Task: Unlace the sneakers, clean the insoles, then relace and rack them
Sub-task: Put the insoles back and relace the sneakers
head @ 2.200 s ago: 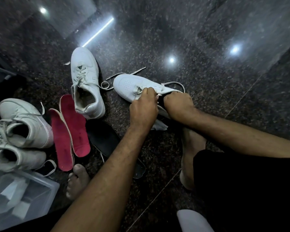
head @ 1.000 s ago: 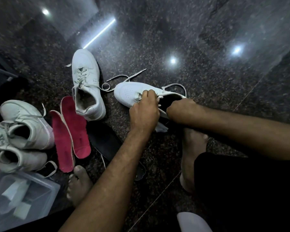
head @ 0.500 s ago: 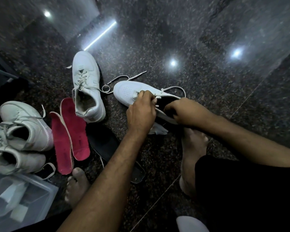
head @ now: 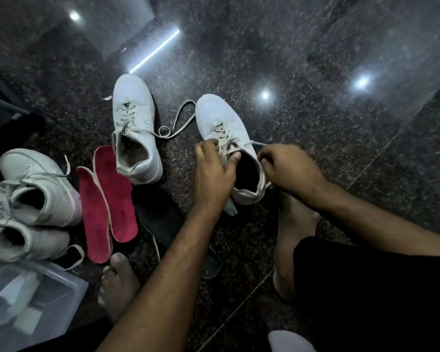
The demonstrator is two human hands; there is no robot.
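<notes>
A white sneaker (head: 220, 115) stands upright on the dark stone floor, toe pointing away from me. My left hand (head: 214, 171) grips its tongue and laces, the thumb hooked into the shoe's opening. My right hand (head: 287, 166) pinches a lace end (head: 257, 143) at the shoe's right side. The other lace end (head: 182, 123) trails loose to the left. A second white sneaker (head: 134, 123) stands to the left, laced and loose. Two red insoles (head: 107, 199) and black insoles (head: 163, 219) lie on the floor beside it.
Two more white sneakers (head: 31, 199) lie at the far left. A clear plastic box (head: 28, 308) with white cloths sits at the lower left. My bare feet (head: 117, 288) rest on the floor. A white object (head: 287, 341) shows at the bottom edge.
The sneaker in my hands has turned from lying on its side, toe to the left, to standing upright with the toe pointing away. My right hand moved from the shoe's opening to a lace end.
</notes>
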